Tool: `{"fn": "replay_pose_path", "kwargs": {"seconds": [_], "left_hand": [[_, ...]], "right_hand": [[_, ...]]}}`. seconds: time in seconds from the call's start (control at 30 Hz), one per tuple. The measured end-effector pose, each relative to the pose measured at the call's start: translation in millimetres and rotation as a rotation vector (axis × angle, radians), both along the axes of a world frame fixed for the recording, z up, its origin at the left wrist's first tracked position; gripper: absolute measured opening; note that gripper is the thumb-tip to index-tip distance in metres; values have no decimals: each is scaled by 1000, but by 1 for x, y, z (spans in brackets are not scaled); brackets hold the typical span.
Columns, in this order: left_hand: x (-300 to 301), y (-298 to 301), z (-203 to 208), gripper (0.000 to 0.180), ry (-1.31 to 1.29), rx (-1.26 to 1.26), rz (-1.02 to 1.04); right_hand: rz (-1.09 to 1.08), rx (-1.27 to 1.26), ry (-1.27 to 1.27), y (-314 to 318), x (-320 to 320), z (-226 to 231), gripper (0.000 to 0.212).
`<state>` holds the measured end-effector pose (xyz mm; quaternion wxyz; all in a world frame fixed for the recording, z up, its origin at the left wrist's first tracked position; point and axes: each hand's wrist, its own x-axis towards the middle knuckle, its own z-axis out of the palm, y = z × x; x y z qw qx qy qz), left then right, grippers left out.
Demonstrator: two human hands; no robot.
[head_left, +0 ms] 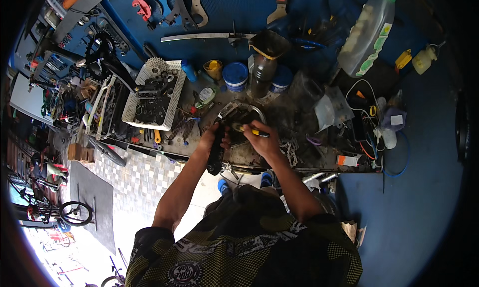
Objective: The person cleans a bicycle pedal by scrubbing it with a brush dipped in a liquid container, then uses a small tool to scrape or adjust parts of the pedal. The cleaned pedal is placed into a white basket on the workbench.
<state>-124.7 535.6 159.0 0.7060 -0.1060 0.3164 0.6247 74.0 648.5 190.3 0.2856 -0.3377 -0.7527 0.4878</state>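
Observation:
My left hand (208,138) is closed around a long dark bike part (215,157) with a silvery upper end; its exact kind is unclear. The part stands roughly upright in the picture, its lower end over the bench's front edge. In my right hand (263,142) is a slim tool with a yellow and black handle (260,133). Its working end points left toward the dark part, and I cannot make out whether the two touch. Just beyond both hands a round metal pan (260,112) rests on the workbench (192,146), partly hidden by my fingers.
A white basket (175,100) of small parts stands left, near blue tubs (235,76) and a dark bottle (261,77). A chain (289,152) lies right of my right hand. Tools hang on the blue wall (229,12). A large clear jug (366,37) is at upper right.

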Motion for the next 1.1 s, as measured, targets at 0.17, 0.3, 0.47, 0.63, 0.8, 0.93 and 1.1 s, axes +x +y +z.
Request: {"fn": "replay_pose_path", "kwargs": {"seconds": [0.17, 0.3, 0.47, 0.63, 0.8, 0.93, 1.1], "left_hand": [[14, 4, -14, 49, -34, 52, 20], [10, 5, -6, 51, 82, 3, 78], [9, 8, 16, 53, 272, -12, 103], [16, 7, 42, 40, 413, -48, 75], [26, -2, 55, 31, 583, -15, 159], [26, -3, 48, 40, 706, -88, 164], [24, -1, 35, 35, 813, -108, 101]], "right_hand": [[79, -21, 306, -21, -27, 15, 20], [47, 112, 261, -23, -25, 12, 17], [22, -50, 245, -23, -29, 1, 14], [93, -71, 374, -24, -31, -12, 13], [30, -89, 83, -9, 1, -16, 17], [17, 25, 101, 10, 17, -18, 19], [15, 211, 38, 18, 25, -28, 20]]}}
